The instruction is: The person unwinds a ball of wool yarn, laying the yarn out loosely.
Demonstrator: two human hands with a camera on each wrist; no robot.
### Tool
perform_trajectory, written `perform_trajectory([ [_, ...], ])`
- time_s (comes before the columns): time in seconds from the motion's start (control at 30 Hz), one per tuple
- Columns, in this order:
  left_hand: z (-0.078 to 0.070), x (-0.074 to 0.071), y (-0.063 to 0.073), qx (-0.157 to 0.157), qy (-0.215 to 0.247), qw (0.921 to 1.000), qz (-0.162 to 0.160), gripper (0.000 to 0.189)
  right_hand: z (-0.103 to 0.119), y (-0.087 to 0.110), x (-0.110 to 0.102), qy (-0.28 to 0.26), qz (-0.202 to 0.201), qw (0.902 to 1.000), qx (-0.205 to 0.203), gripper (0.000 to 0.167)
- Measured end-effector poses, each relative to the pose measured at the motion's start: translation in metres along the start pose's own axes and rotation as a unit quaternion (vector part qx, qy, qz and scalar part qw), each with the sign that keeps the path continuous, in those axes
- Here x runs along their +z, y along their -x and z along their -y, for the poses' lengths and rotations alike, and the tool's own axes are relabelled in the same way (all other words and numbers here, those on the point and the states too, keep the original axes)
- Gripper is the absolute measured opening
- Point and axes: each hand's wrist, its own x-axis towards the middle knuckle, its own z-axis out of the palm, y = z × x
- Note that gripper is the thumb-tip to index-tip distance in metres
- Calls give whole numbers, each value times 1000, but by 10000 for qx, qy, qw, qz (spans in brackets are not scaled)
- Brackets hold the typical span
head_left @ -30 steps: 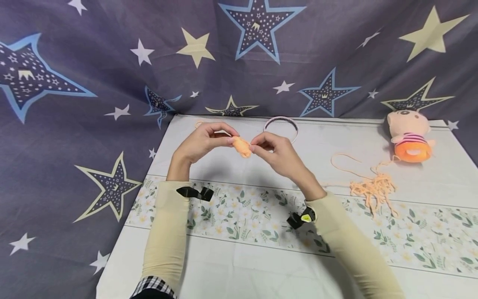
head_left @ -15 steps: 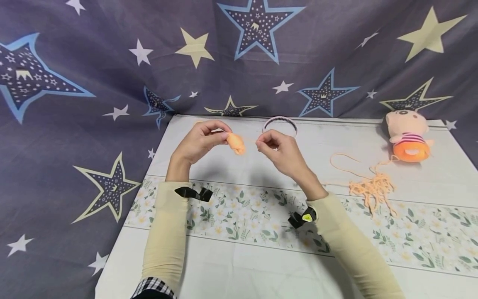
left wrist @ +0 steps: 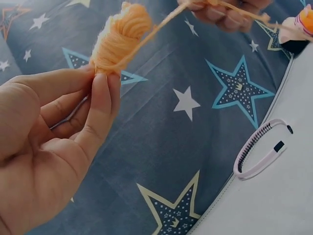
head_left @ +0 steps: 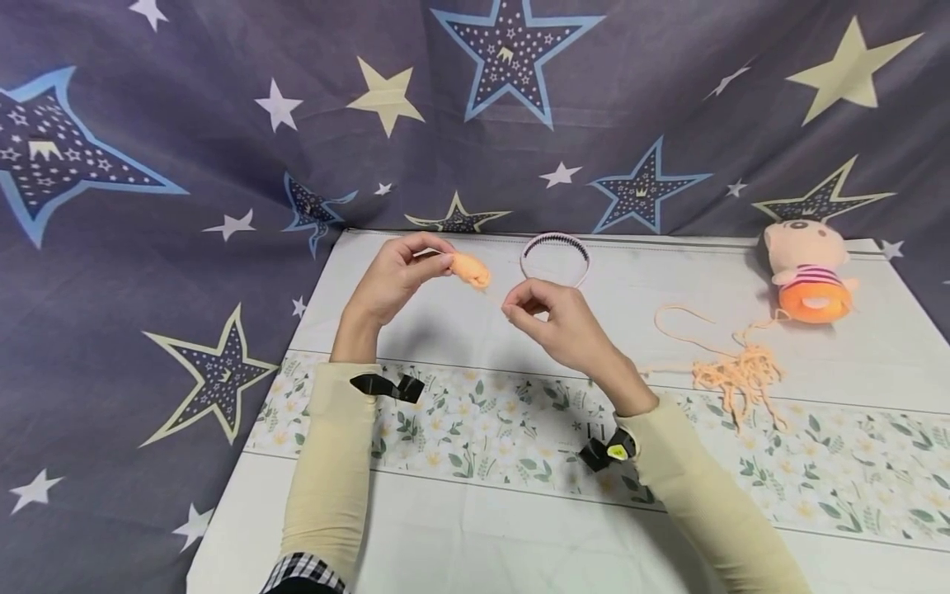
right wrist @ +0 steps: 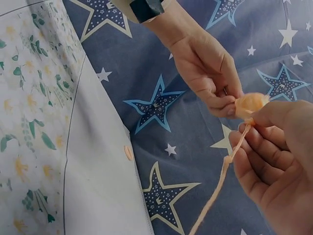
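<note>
A small wound bundle of orange yarn (left wrist: 120,41) is pinched at one end between the thumb and fingertips of my left hand (head_left: 393,276). From its wound side a yarn strand (left wrist: 159,27) runs taut across to my right hand (head_left: 557,318). Thumb and fingers of the right hand pinch this strand, a short way to the right of the bundle in the head view. Past the right fingers the strand's tail (right wrist: 215,196) hangs down in the right wrist view. Both hands are raised over the back part of the table.
A pink headband (head_left: 523,260) with dark teeth lies at the table's back edge. A loose tangle of orange yarn (head_left: 742,371) is at the right, near a plush toy (head_left: 809,256). A star-patterned curtain (head_left: 475,165) hangs behind the white table (head_left: 460,528).
My right hand has drawn away from the bundle to the right and slightly down, with the strand stretched between. The bundle in my left hand has shifted a little left and tilted flatter.
</note>
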Motion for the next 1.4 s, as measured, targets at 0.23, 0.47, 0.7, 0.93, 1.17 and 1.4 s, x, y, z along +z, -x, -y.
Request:
perform_trajectory([
  [0.23,0,3,0,-213,-305,9991,206,7,5,-1,-1,-95,-289,9992,-242,5],
  [0.47,2,7,1,-414,165,9958,803,18,7,-3,0,-277,-464,9981,-287,7],
  [0.7,2,10,1,-518,-63,9913,1207,21,6,-4,0,-307,-567,9977,-203,8],
  [0.93,0,12,1,-708,-182,9903,1178,25,7,-5,0,-336,-570,9976,-205,9],
  [1.17,0,7,2,-680,-107,9924,1021,35,8,-1,-9,-250,-621,9976,-186,7],
  [1.4,2,2,2,-365,618,9964,446,25,5,7,-20,45,-652,9975,-259,5],
])
